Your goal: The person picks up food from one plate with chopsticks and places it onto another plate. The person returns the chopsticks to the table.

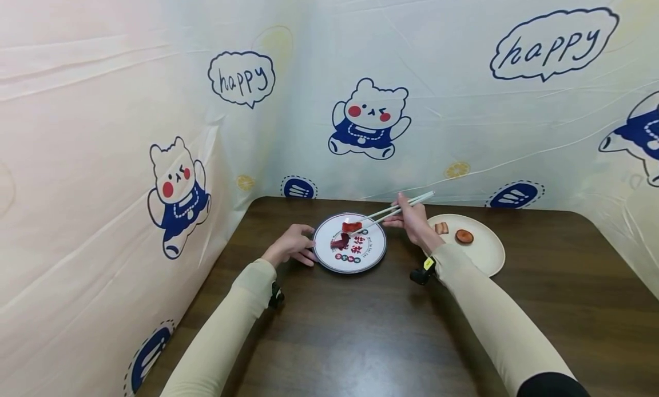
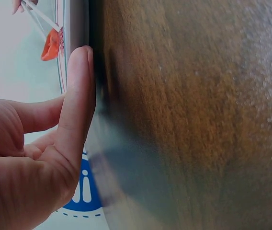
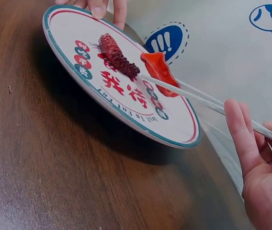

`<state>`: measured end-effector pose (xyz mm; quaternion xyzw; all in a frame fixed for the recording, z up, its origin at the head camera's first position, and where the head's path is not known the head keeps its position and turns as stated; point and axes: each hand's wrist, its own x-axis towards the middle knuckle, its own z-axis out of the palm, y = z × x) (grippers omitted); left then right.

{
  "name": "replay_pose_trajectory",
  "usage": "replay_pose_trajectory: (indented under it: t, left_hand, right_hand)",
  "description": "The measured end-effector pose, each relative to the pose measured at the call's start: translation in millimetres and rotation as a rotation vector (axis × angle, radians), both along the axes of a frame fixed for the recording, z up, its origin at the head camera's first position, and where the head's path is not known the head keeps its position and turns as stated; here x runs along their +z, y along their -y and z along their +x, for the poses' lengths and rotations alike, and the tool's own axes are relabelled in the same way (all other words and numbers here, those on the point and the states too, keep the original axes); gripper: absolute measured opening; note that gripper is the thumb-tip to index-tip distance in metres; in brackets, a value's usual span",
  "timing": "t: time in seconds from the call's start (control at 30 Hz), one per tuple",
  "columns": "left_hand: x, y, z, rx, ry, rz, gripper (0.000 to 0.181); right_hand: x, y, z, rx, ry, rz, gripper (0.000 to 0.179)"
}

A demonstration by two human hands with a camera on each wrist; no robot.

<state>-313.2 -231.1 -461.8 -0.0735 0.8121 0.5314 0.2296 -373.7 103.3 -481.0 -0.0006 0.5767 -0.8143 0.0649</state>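
Observation:
My right hand holds a pair of pale chopsticks, which slant down over a round white plate with a dark rim and red lettering. Their tips reach an orange-red food piece on this plate; whether they pinch it I cannot tell. Beside it lies a dark red, knobbly piece like a tentacle. At the plate's left rim is my left hand, its fingers touching the edge. The left wrist view shows a straight finger against the rim.
To the right, partly behind the right forearm, a cream plate carries a striped, bacon-like piece and a round brown slice. Both plates stand on a dark wooden table. A printed cloth hangs along its back and left sides.

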Motion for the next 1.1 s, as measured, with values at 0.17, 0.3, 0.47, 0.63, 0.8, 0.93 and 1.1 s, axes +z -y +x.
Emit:
replay_pose_trajectory:
  t: [0.17, 0.3, 0.47, 0.63, 0.8, 0.93, 1.1]
  left_hand:
    - [-1.0, 0.0, -0.4, 0.005, 0.002, 0.002, 0.054]
    - [-2.9, 0.5, -1.7, 0.007, 0.002, 0.007, 0.055]
    - [-4.1, 0.3, -2.0, 0.009, 0.003, 0.003, 0.056]
    - [-3.2, 0.0, -1.9, 0.011, 0.000, 0.001, 0.056]
    - [-3.1, -0.2, -2.3, 0.010, 0.002, 0.004, 0.056]
    - [-2.7, 0.0, -1.8, 0.007, 0.003, 0.001, 0.055]
    - [-2.1, 0.4, -1.1, 0.007, 0.003, -0.001, 0.055]
  right_hand:
    - [-2.1, 3.2, -0.2, -0.011, -0.002, 0.000, 0.051]
    - [-4.5, 4.4, -0.8, -0.022, 0.006, 0.002, 0.051]
    - [-7.4, 5.3, -2.2, -0.024, 0.022, 0.009, 0.055]
    - [-7.6, 4.9, -2.6, -0.026, 0.028, 0.019, 0.054]
    - [-6.9, 4.5, -1.8, -0.023, 0.035, 0.029, 0.056]
    - [-6.3, 4.8, -1.3, -0.022, 0.043, 0.029, 0.056]
    - [-5.9, 5.4, -0.4, -0.018, 0.037, 0.050, 0.052]
